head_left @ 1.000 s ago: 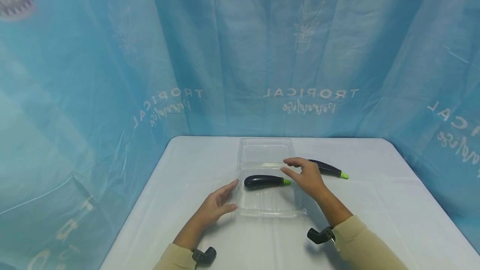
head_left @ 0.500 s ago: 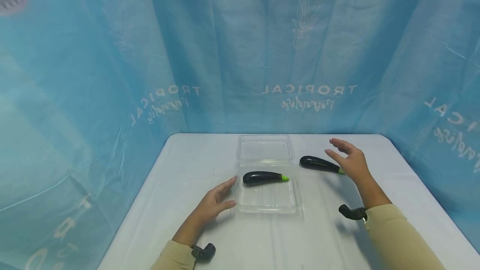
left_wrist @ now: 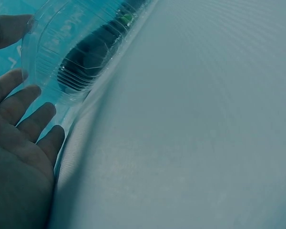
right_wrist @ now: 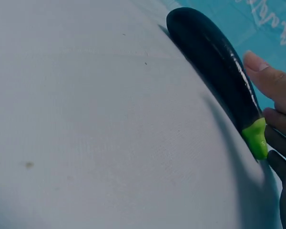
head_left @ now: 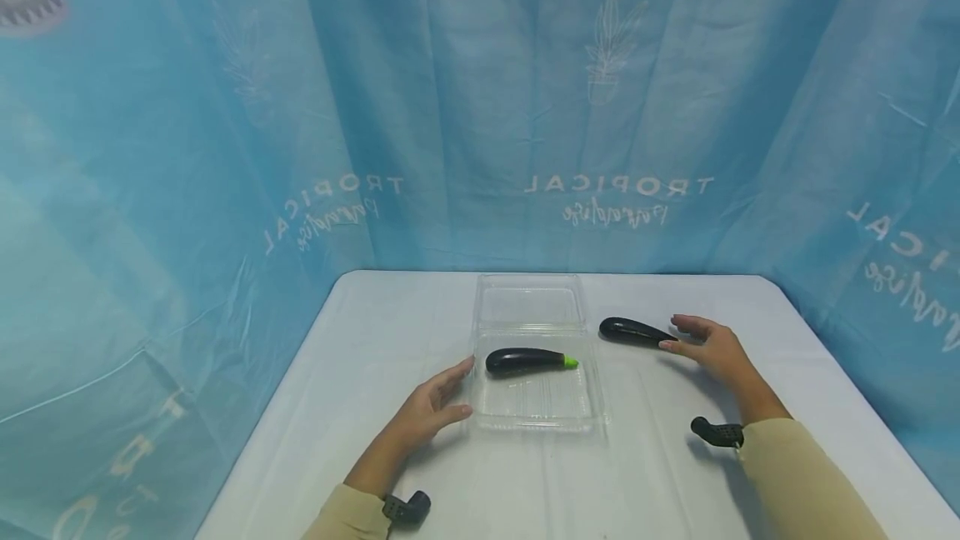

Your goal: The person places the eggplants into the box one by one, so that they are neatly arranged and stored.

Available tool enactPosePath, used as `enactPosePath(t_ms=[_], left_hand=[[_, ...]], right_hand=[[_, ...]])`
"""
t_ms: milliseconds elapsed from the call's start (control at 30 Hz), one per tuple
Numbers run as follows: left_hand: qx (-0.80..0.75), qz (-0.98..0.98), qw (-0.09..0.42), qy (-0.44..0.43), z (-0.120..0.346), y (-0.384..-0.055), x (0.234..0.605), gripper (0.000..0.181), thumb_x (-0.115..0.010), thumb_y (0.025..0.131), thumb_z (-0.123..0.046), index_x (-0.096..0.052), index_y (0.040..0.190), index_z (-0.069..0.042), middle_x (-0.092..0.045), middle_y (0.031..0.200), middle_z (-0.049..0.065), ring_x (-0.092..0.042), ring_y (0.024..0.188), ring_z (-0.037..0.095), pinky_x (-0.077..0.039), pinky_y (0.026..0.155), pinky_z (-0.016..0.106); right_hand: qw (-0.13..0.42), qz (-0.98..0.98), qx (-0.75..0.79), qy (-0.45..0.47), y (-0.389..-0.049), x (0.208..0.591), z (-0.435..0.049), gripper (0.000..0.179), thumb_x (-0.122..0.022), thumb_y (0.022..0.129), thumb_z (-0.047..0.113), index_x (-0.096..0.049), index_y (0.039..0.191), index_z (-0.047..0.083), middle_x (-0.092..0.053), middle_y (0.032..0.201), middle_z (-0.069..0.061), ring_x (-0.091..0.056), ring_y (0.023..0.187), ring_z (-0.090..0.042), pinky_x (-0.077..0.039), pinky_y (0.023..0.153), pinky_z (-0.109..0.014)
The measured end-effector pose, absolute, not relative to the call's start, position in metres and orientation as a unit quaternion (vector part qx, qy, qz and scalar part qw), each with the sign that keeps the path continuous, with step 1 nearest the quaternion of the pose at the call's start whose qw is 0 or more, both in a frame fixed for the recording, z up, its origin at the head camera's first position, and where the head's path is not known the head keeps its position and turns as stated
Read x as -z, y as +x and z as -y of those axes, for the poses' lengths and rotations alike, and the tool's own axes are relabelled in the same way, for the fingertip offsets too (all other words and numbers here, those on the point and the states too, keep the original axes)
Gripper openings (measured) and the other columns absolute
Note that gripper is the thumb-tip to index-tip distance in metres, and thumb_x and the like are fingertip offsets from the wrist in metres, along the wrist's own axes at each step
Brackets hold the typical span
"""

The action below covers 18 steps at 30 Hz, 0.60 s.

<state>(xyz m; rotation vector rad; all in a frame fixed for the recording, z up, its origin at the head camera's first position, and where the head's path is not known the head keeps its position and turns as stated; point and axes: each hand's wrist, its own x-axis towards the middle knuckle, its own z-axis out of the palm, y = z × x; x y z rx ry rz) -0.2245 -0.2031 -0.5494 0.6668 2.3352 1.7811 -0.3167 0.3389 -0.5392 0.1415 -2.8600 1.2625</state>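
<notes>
A clear plastic clamshell box (head_left: 536, 408) lies with its lid folded back, and a dark eggplant (head_left: 522, 361) with a green stem rests in its base. My left hand (head_left: 420, 422) is at the box's left side, fingers loosely extended; in the left wrist view the fingertips (left_wrist: 47, 109) meet its clear wall. Right of the box, a second eggplant (head_left: 633, 331) lies on the table. My right hand (head_left: 718, 352) hovers at its stem end, thumb and fingers apart. In the right wrist view its green stem (right_wrist: 256, 138) shows close beside the fingers.
The white-covered table (head_left: 615, 482) ends at a blue printed curtain (head_left: 480, 148), which also hangs along both sides. Behind the box base lies its clear lid (head_left: 531, 304). A dark wrist camera (head_left: 717, 432) is strapped on each wrist.
My right hand has moved right from over the box to the second eggplant, then lowered toward its stem end. My left hand and the boxed eggplant stay in place.
</notes>
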Motion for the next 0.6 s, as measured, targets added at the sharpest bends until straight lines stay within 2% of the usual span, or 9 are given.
enactPosePath(t_ms=[133, 367, 600], left_hand=[[-0.592, -0.772, 0.065, 0.220, 0.203, -0.224, 0.549, 0.074, -0.079, 0.095, -0.009, -0.044, 0.160, -0.011, -0.038, 0.166, -0.001, -0.030, 0.154, 0.022, -0.024, 0.125, 0.037], [-0.591, -0.774, 0.062, 0.218, 0.202, -0.224, 0.548, 0.074, -0.078, 0.095, -0.008, -0.044, 0.160, -0.010, -0.038, 0.166, 0.001, -0.029, 0.154, 0.022, -0.024, 0.125, 0.037], [-0.589, -0.777, 0.063, 0.213, 0.202, -0.223, 0.547, 0.074, -0.079, 0.095, -0.010, -0.044, 0.160, -0.011, -0.038, 0.166, 0.000, -0.030, 0.154, 0.022, -0.024, 0.125, 0.037]], right_hand=[[0.006, 0.915, -0.401, 0.045, -0.320, 0.544, -0.338, 0.083, -0.086, 0.090, 0.042, -0.052, 0.151, -0.002, -0.053, 0.151, -0.027, -0.037, 0.145, -0.051, -0.031, 0.116, -0.070], [-0.007, 0.916, -0.398, 0.040, -0.324, 0.548, -0.339, 0.078, -0.089, 0.087, 0.040, -0.058, 0.147, 0.000, -0.052, 0.151, -0.026, -0.034, 0.146, -0.052, -0.028, 0.117, -0.071], [-0.002, 0.915, -0.401, 0.045, -0.324, 0.553, -0.338, 0.065, -0.088, 0.090, 0.029, -0.063, 0.143, 0.002, -0.056, 0.148, -0.026, -0.036, 0.146, -0.051, -0.028, 0.117, -0.071]])
